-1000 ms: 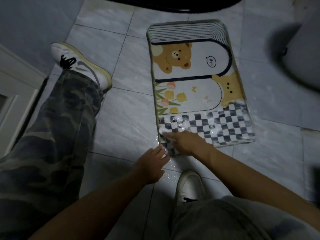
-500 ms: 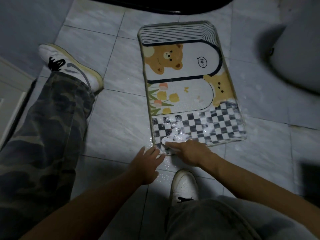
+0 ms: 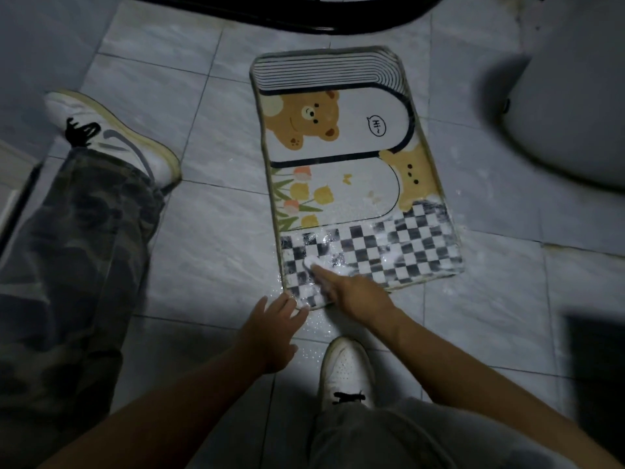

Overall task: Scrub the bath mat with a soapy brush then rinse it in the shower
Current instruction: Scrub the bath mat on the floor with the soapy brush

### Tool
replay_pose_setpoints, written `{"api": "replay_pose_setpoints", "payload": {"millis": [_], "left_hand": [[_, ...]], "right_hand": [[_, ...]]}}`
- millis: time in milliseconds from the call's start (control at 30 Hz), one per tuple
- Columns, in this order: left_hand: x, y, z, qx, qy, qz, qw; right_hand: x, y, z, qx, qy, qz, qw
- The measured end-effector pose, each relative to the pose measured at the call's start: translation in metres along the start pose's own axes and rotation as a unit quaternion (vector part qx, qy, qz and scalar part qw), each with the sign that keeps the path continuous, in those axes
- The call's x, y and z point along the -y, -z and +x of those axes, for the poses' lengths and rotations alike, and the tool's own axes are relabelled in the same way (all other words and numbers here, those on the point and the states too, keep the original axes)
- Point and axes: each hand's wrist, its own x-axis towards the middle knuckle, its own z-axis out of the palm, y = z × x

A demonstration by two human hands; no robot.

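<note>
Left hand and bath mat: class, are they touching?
Touching. The head view shows the left hand with its fingertips overlapping the bath mat at its near left corner, no floor between.

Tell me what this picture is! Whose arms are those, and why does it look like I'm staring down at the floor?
There is no machine here, just a person. A small camera sits on their head and looks forward and down, so you see what they see: their own two arms reaching out. On the tiled floor lies a bath mat with bears, tulips and a black-and-white checked end. The right hand holds a white brush, mostly hidden under the hand, on the checked part, where soapy foam shows. The left hand holds nothing; its straight fingers touch the mat's near corner. Near the bottom is a white shoe, and at the left a leg in camouflage trousers.
</note>
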Motion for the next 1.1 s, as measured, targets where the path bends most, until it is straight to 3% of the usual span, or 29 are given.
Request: {"api": "replay_pose_setpoints", "payload": {"millis": [133, 267, 367, 433, 533, 600, 700, 833, 933, 1100], "left_hand": [[0.008, -0.005, 0.001, -0.01, -0.008, 0.005, 1.0], [0.006, -0.005, 0.002, -0.013, -0.007, 0.0, 1.0], [0.004, -0.007, 0.002, -0.006, -0.001, 0.003, 1.0], [0.001, -0.005, 0.003, -0.005, 0.01, 0.003, 1.0], [0.0, -0.002, 0.004, -0.009, 0.008, 0.004, 1.0], [0.0, -0.002, 0.004, 0.002, 0.016, 0.004, 1.0], [-0.007, -0.001, 0.006, 0.038, 0.039, -0.005, 0.999], [-0.015, 0.0, 0.008, 0.042, 0.049, -0.013, 0.998], [-0.009, 0.006, 0.009, 0.049, 0.04, -0.015, 0.998], [-0.014, 0.009, 0.008, 0.08, 0.044, -0.034, 0.995]], "right_hand": [[-0.033, 0.01, 0.016, -0.098, -0.067, 0.078, 0.99], [-0.063, -0.011, -0.031, -0.167, -0.144, 0.158, 0.962], [-0.021, -0.029, -0.043, -0.129, -0.132, 0.238, 0.954], [0.001, -0.04, -0.038, -0.067, -0.068, 0.165, 0.982], [-0.024, -0.032, -0.029, -0.093, -0.017, 0.044, 0.995], [-0.057, -0.02, -0.029, -0.133, -0.063, 0.059, 0.987], [-0.064, -0.016, -0.029, -0.193, -0.116, 0.182, 0.957], [0.0, -0.032, -0.028, -0.129, -0.037, 0.173, 0.976], [-0.024, -0.014, -0.015, -0.157, -0.024, 0.123, 0.98], [-0.088, 0.01, 0.001, -0.234, -0.185, 0.203, 0.933]]}}
